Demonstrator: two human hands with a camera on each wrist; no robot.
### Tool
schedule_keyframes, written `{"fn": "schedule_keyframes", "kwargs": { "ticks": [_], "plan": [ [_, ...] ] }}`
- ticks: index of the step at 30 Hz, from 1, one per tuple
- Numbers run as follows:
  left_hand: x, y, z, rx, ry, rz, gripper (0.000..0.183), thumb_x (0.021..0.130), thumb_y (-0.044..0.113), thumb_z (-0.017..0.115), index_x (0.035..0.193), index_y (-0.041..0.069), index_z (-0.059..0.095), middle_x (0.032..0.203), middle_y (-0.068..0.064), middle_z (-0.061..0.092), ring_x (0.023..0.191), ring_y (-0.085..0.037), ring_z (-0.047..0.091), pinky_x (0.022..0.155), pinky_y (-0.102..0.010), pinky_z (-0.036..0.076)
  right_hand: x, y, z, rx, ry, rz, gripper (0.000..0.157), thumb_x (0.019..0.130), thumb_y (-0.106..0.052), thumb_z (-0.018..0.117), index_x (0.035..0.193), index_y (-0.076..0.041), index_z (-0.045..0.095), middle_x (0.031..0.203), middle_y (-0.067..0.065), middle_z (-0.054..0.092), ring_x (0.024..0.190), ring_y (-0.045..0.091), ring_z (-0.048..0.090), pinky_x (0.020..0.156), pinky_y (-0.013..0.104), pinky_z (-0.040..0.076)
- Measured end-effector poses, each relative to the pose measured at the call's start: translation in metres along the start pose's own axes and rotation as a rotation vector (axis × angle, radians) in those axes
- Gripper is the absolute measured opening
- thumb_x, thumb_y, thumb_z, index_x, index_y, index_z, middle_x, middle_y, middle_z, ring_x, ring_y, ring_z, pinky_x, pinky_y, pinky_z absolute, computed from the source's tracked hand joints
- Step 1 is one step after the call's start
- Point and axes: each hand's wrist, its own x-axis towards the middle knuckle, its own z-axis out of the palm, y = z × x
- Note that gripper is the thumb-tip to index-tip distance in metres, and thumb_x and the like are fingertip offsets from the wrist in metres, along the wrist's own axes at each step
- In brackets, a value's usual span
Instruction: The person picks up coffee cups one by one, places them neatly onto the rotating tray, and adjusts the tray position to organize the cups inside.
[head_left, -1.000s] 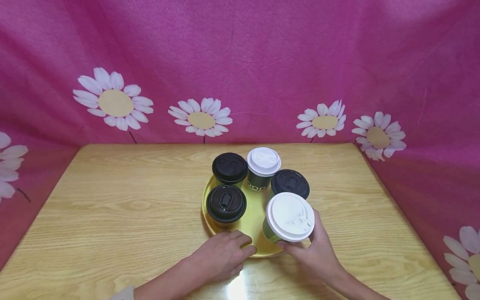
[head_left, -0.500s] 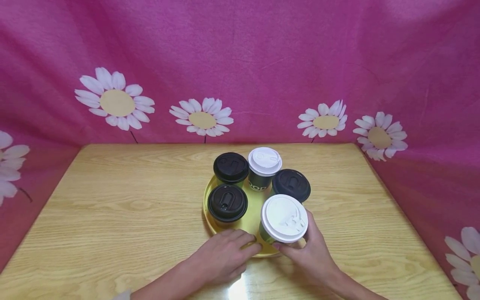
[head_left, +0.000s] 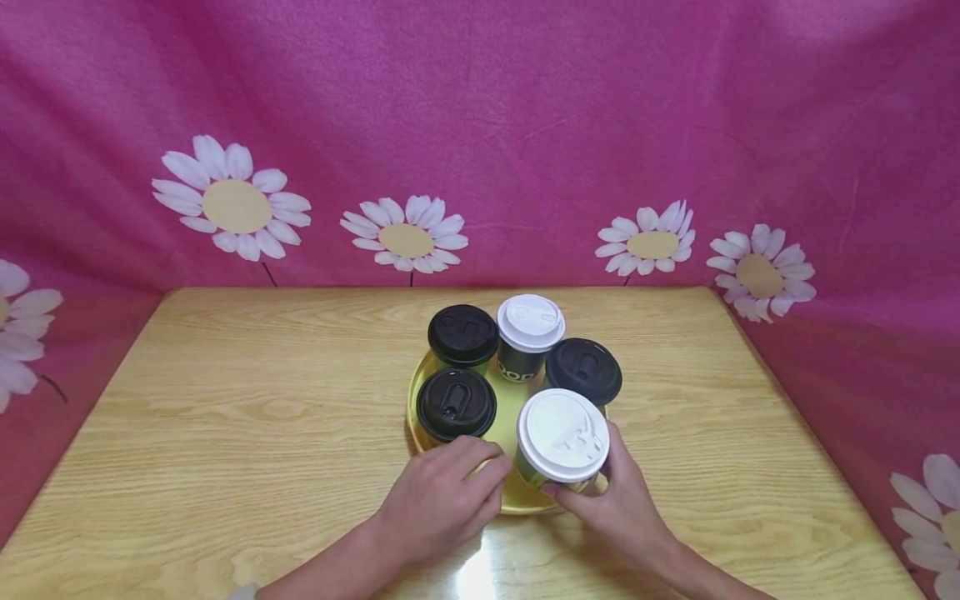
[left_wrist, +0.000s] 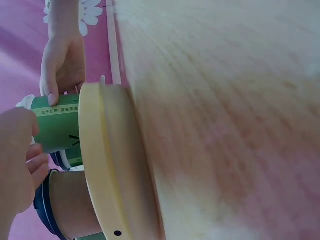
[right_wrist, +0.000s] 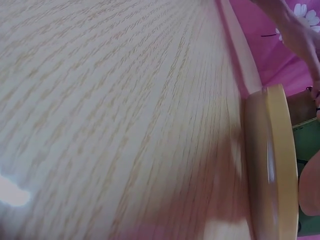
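My right hand (head_left: 626,508) grips a green paper cup with a white lid (head_left: 562,435), fingers and thumb round its side, over the front right of a round yellow tray (head_left: 517,506). In the left wrist view this green cup (left_wrist: 56,121) stands upright behind the tray's rim, which hides its base. My left hand (head_left: 442,500) hovers over the tray's near edge with loosely bent fingers and holds nothing visible. Just beyond its fingers is a cup with a black lid (head_left: 456,406); whether they touch cannot be told.
Toward the back of the tray stand another black-lidded cup (head_left: 462,335), a white-lidded dark cup (head_left: 530,323) and a dark-lidded cup (head_left: 583,371) at right. The wooden table (head_left: 247,417) meets a pink daisy-print cloth (head_left: 510,150) behind and at both sides.
My right hand has shifted the white-lidded cup slightly left over the tray. My left hand has risen a little toward the front black-lidded cup. The other cups keep their places.
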Motion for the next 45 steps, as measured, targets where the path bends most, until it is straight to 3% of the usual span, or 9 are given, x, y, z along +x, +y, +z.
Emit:
{"fn": "schedule_keyframes", "kwargs": {
  "ticks": [5,8,16,23,28,35,45],
  "plan": [
    [0.010,-0.002,-0.004,0.009,0.159,0.026,0.026,0.089,0.013,0.041,0.094,0.004,0.064,0.094,-0.006,0.060,0.087,-0.019,0.059,0.077,-0.027,0.052,0.001,-0.001,0.001,-0.003,0.000,0.020,0.085,0.063,-0.012,0.084,0.134,-0.019,0.038,0.128,-0.005,0.048,0.116,0.016,0.046,0.096,0.025,0.037],
    [0.014,-0.003,-0.006,0.022,0.176,0.036,0.026,0.089,0.014,0.042,0.098,0.004,0.064,0.100,-0.009,0.061,0.093,-0.023,0.059,0.085,-0.030,0.049,0.002,-0.001,0.002,-0.007,-0.003,0.032,0.085,0.062,-0.012,0.084,0.134,-0.019,0.039,0.127,-0.006,0.048,0.115,0.016,0.047,0.095,0.027,0.038],
    [0.018,-0.006,-0.004,0.037,0.100,0.073,0.031,0.090,0.019,0.046,0.113,0.006,0.062,0.115,-0.012,0.058,0.113,-0.028,0.051,0.096,-0.041,0.041,0.006,-0.009,0.005,-0.017,-0.025,0.062,0.091,0.060,-0.009,0.085,0.136,-0.019,0.037,0.128,-0.005,0.048,0.113,0.014,0.047,0.096,0.027,0.037],
    [0.021,-0.005,-0.002,0.052,0.041,0.087,0.033,0.092,0.021,0.044,0.119,0.011,0.061,0.121,-0.009,0.056,0.120,-0.026,0.046,0.100,-0.040,0.036,0.010,-0.034,0.006,-0.040,-0.041,0.085,0.085,0.061,-0.003,0.082,0.134,-0.009,0.039,0.125,0.000,0.052,0.111,0.014,0.049,0.095,0.030,0.039],
    [0.024,-0.005,-0.001,0.025,-0.011,0.095,0.034,0.091,0.019,0.045,0.121,0.011,0.059,0.123,-0.010,0.054,0.122,-0.027,0.044,0.103,-0.037,0.033,0.011,-0.037,0.006,-0.070,-0.061,0.110,0.081,0.064,-0.008,0.082,0.134,-0.010,0.041,0.122,-0.001,0.054,0.110,0.012,0.050,0.094,0.039,0.039],
    [0.026,-0.005,0.003,0.030,-0.080,0.115,0.040,0.083,0.015,0.058,0.122,0.011,0.057,0.124,-0.009,0.053,0.121,-0.027,0.043,0.104,-0.036,0.031,0.014,-0.034,0.009,-0.077,-0.046,0.117,0.083,0.062,-0.010,0.084,0.133,-0.011,0.042,0.123,-0.003,0.053,0.110,0.010,0.050,0.093,0.038,0.041],
    [0.034,-0.002,-0.005,0.037,-0.109,0.145,0.031,0.088,0.013,0.046,0.115,0.009,0.061,0.118,-0.009,0.057,0.114,-0.025,0.050,0.101,-0.033,0.035,0.017,-0.030,0.010,-0.123,-0.059,0.097,0.080,0.063,-0.012,0.084,0.132,-0.011,0.043,0.122,0.000,0.055,0.108,0.012,0.052,0.091,0.039,0.043]
  ]
}}
